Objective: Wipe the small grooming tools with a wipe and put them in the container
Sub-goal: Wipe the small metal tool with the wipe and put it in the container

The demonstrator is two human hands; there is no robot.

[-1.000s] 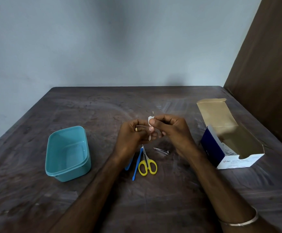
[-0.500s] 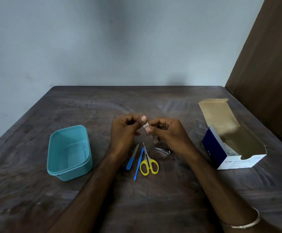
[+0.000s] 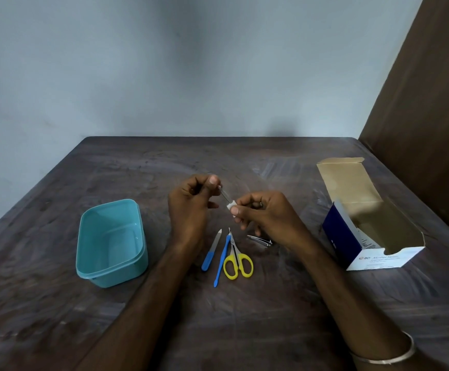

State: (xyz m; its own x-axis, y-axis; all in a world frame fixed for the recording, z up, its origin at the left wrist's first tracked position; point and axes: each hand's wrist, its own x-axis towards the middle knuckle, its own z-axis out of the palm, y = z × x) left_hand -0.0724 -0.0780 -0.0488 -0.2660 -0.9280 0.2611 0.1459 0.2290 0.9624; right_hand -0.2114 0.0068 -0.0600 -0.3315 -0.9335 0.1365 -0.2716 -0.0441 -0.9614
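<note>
Tweezers (image 3: 224, 195), or some thin metal tool much like them (too small to name for sure), held in the air between both hands above the middle of the table (image 3: 164, 162). Pinched at the upper end by the left hand (image 3: 191, 203), thumb and forefinger pressed together on the metal. Wrapped at the lower end in a folded white wipe (image 3: 231, 209), itself pinched by the right hand (image 3: 267, 214), other fingers curled in. Slanting down from upper left to lower right.

Step in hand, by the look of it: wiping this first tool, with the wipe at one end of its length. Nothing yet in the teal container (image 3: 111, 243), standing open to the left, well apart from the hands. Waiting untouched on the table just below the hands: a blue-handled nail file (image 3: 210, 251), a thin blue cuticle tool (image 3: 222, 259), yellow-handled scissors (image 3: 236, 259) and a metal nail clipper (image 3: 260, 240), partly hidden behind the right wrist. Open wipe box (image 3: 365, 223) off to the right.

Next move, probably: draw the wipe fully off the end, then carry the tool leftward with the left hand and lower it into the container. Calls for a firm pinch on slick, narrow metal (easy to let slip), and a kept grip on the wipe for the remaining four.
</note>
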